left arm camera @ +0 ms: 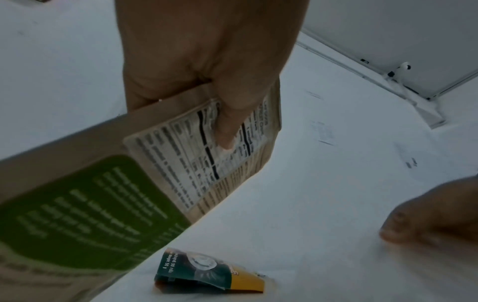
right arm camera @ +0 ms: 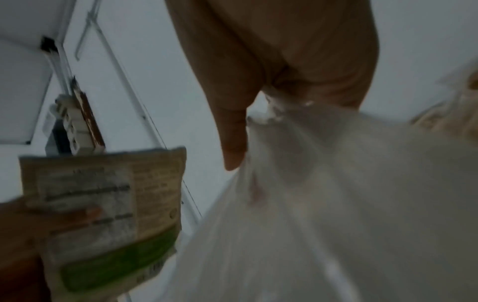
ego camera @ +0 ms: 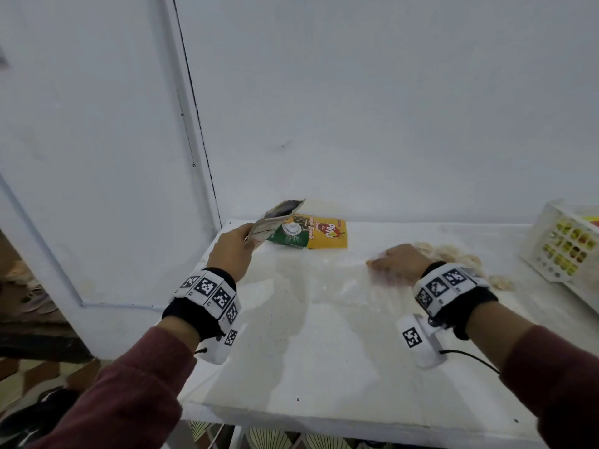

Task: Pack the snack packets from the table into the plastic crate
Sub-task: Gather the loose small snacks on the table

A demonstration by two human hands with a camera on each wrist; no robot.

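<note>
- The white table (ego camera: 324,351) stands against the wall, its top stained and dusty.
- One white plastic crate (ego camera: 564,247) sits at the table's far right edge, with yellow packets showing through its lattice side.
- One clear plastic bag (ego camera: 343,280) lies flat across the middle of the table, its long axis running left to right, with pale round snacks at its right end near the crate.
- The right hand (ego camera: 400,262) is clenched on the bag's gathered top; the wrist view is blurred, so I would only say the plastic seems bunched between thumb and fingers.
- One brown paper packet (ego camera: 275,222) is lifted off the table's far left corner, long axis rising away from the person, its printed label side facing down.
- The left hand (ego camera: 231,251) pinches that packet's near end.
- One yellow-and-green packet (ego camera: 311,234) lies flat by the wall, long axis left to right, just beside the lifted one.
</note>
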